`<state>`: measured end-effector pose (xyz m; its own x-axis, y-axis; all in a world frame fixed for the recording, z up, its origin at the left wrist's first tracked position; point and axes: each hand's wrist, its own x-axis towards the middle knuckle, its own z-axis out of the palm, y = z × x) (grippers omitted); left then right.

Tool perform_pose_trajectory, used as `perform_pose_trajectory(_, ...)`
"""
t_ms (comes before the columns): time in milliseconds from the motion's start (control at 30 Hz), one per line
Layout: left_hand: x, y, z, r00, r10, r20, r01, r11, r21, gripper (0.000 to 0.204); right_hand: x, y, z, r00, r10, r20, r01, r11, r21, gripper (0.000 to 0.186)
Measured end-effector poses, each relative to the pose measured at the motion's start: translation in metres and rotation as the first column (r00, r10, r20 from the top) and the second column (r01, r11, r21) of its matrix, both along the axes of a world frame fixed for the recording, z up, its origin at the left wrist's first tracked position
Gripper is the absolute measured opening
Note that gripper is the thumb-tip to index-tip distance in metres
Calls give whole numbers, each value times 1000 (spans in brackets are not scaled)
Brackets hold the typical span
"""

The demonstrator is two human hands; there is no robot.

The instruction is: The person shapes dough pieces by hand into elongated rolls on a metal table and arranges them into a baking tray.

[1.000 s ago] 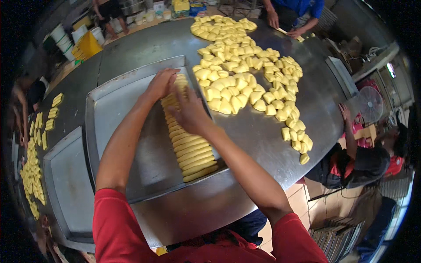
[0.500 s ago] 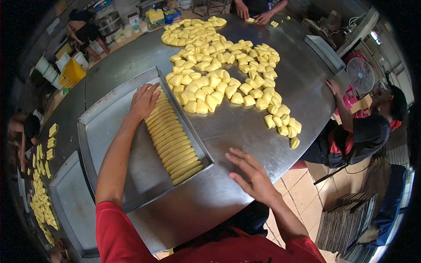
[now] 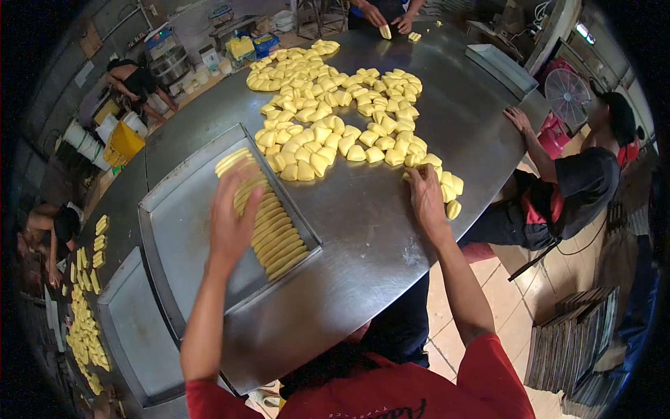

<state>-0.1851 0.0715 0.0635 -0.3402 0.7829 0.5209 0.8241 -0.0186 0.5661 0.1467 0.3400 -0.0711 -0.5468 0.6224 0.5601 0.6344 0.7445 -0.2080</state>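
Observation:
Near the upper part of the row of pale yellow dough strips (image 3: 279,244) in the large metal tray (image 3: 185,244) is my left hand (image 3: 232,213), blurred, its thumb and fingers apart. Beyond the tray, a loose mass of yellow dough pieces (image 3: 317,157) lies on the steel table (image 3: 370,223). My right hand (image 3: 427,192) is at the near right end of that mass, fingertips closed on a dough piece (image 3: 408,174).
A second metal tray (image 3: 143,335) sits left of mine, beside more dough (image 3: 87,328). Co-workers are at the far edge (image 3: 391,17), right edge (image 3: 586,188) and left (image 3: 52,230); another bends by buckets (image 3: 129,84). A narrow tray (image 3: 499,66) lies at the back right.
My right hand left the tray, moved right over bare table, then forward onto the dough pieces, closing on one. My left hand stayed over the strips, lifting slightly. The view shifted.

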Motion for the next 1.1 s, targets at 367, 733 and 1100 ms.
perform_pose_trajectory(367, 170, -91, -85, 126, -42, 991, 208, 978, 15, 42, -1, -173, 60, 911, 199, -360, -344, 848, -403, 19)
perform_pose_trajectory(733, 186, -89, -82, 360, -122, 925, 218, 975, 43, 48, 9, -245, 62, 811, 81, -580, -585, 119, -802, 47)
perform_pose_trajectory(1100, 181, -88, -73, 378, -49, 925, 252, 966, -52, 38, 10, -241, 79, 874, 173, -454, -465, 569, -678, 39)
